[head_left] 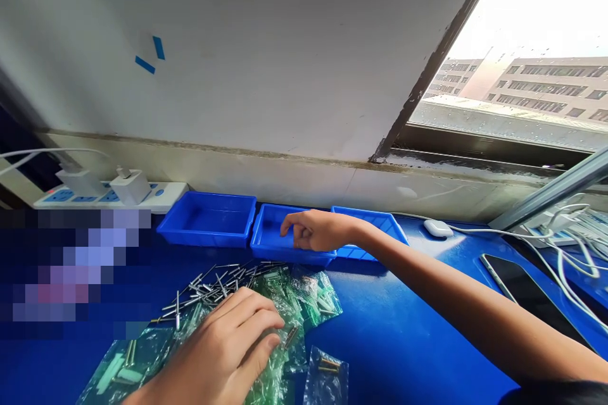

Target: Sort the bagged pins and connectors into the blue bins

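A pixelated patch (76,266) masks the left side; whether the right hand (320,232) holds anything is unclear.

From here the pins (213,285) read as bright, smooth metal, a few brassy. The bags (308,297) are thin clear plastic, green-tinted, crinkled and glossy. I see the trays (204,237) as smooth blue plastic, and the surface (403,342) as blue with a soft sheen.

Row of three trays (285,257) behind the loose pins (213,285), power strip (164,195) far left, earbud case (437,228) right
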Demonstrator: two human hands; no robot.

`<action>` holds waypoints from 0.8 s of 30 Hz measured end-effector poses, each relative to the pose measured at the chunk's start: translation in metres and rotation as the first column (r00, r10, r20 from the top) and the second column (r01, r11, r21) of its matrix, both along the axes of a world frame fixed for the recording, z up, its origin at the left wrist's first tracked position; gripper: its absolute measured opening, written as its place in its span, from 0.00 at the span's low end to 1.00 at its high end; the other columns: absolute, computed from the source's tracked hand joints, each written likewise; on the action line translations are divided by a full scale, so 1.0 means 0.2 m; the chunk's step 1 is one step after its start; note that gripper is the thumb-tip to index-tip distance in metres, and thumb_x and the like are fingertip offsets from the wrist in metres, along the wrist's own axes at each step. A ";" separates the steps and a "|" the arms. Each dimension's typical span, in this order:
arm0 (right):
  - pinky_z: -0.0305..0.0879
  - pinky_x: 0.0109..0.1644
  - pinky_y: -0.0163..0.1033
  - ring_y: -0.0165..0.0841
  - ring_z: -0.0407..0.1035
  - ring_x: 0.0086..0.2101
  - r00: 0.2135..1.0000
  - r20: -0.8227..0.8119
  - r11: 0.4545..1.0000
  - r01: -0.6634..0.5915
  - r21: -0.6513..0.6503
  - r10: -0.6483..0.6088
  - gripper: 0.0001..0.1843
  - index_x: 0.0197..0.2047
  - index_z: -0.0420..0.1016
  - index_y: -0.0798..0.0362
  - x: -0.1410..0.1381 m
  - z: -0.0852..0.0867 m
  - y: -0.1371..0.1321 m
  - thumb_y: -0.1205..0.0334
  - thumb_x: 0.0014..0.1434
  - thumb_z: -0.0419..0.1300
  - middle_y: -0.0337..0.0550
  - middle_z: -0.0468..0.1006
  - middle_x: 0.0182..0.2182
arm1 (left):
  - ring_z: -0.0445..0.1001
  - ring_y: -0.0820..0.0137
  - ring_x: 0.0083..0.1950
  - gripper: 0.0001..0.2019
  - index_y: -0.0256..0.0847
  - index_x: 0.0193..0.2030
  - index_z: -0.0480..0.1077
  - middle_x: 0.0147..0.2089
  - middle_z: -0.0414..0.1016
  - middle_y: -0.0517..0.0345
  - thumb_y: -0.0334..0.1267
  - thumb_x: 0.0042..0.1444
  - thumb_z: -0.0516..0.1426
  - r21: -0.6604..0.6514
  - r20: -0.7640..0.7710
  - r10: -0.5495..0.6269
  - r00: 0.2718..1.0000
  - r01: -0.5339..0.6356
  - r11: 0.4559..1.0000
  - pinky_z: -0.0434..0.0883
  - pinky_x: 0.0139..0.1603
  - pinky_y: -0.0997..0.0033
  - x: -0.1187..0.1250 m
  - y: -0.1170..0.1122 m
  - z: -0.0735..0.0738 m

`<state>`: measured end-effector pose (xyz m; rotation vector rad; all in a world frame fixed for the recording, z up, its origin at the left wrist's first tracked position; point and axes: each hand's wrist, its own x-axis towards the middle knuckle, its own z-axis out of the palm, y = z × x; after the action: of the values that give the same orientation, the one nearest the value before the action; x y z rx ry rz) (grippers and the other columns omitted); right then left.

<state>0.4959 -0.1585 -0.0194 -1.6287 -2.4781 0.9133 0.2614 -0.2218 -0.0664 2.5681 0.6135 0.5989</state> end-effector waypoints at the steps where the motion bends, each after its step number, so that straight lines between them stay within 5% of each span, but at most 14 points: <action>1: 0.64 0.32 0.30 0.28 0.72 0.33 1.000 -0.014 1.000 0.005 -0.010 -0.005 0.19 0.51 0.70 0.54 0.01 0.01 -0.01 0.71 0.55 0.56 0.41 0.80 0.37 | 0.71 0.71 0.43 0.08 0.45 0.42 0.69 0.41 0.73 0.60 0.30 0.60 0.51 -0.002 -0.001 0.000 1.000 0.000 1.000 0.71 0.44 0.75 0.00 0.00 0.00; 4: 0.65 0.33 0.32 0.30 0.72 0.33 0.999 -0.015 0.998 0.052 -0.020 -0.053 0.13 0.47 0.73 0.52 0.00 0.03 -0.04 0.61 0.61 0.53 0.41 0.80 0.36 | 0.71 0.71 0.44 0.08 0.44 0.42 0.69 0.42 0.73 0.59 0.30 0.60 0.51 -0.014 -0.011 -0.001 1.000 0.001 1.000 0.71 0.45 0.74 0.00 0.00 0.00; 9: 0.67 0.43 0.36 0.35 0.72 0.43 0.996 0.030 0.995 0.081 -0.050 -0.080 0.21 0.46 0.75 0.50 -0.02 0.05 -0.06 0.47 0.64 0.47 0.43 0.77 0.46 | 0.71 0.70 0.44 0.08 0.44 0.42 0.70 0.42 0.73 0.58 0.31 0.61 0.50 -0.015 -0.025 0.004 1.000 -0.005 1.000 0.71 0.45 0.73 0.01 0.01 0.00; 14: 0.66 0.43 0.35 0.36 0.72 0.45 0.995 0.094 0.996 0.048 -0.079 -0.040 0.23 0.50 0.73 0.48 -0.05 0.04 -0.06 0.45 0.62 0.48 0.43 0.76 0.49 | 0.72 0.70 0.43 0.08 0.43 0.41 0.71 0.41 0.74 0.58 0.32 0.60 0.51 -0.009 -0.017 0.017 1.000 -0.017 1.000 0.71 0.43 0.74 0.01 0.01 0.01; 18: 0.65 0.36 0.38 0.39 0.74 0.39 0.975 0.213 0.997 0.059 0.042 -0.066 0.23 0.48 0.75 0.50 -0.07 0.04 -0.08 0.45 0.62 0.49 0.47 0.80 0.41 | 0.71 0.70 0.44 0.08 0.43 0.41 0.70 0.42 0.73 0.57 0.32 0.61 0.51 -0.004 -0.023 0.021 0.999 -0.021 1.000 0.71 0.44 0.73 0.00 0.01 0.01; 24: 0.63 0.37 0.37 0.39 0.73 0.40 0.981 0.190 0.998 0.030 0.063 -0.042 0.21 0.48 0.74 0.49 -0.09 0.03 -0.11 0.48 0.63 0.47 0.45 0.79 0.42 | 0.70 0.69 0.43 0.09 0.42 0.41 0.70 0.41 0.73 0.55 0.31 0.62 0.49 0.008 -0.022 0.027 0.999 -0.027 1.000 0.70 0.43 0.71 0.01 0.01 0.00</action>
<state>0.4785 -0.1813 -0.0130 -1.8143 -2.5585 0.7011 0.2627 -0.2190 -0.0673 2.5806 0.6559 0.5830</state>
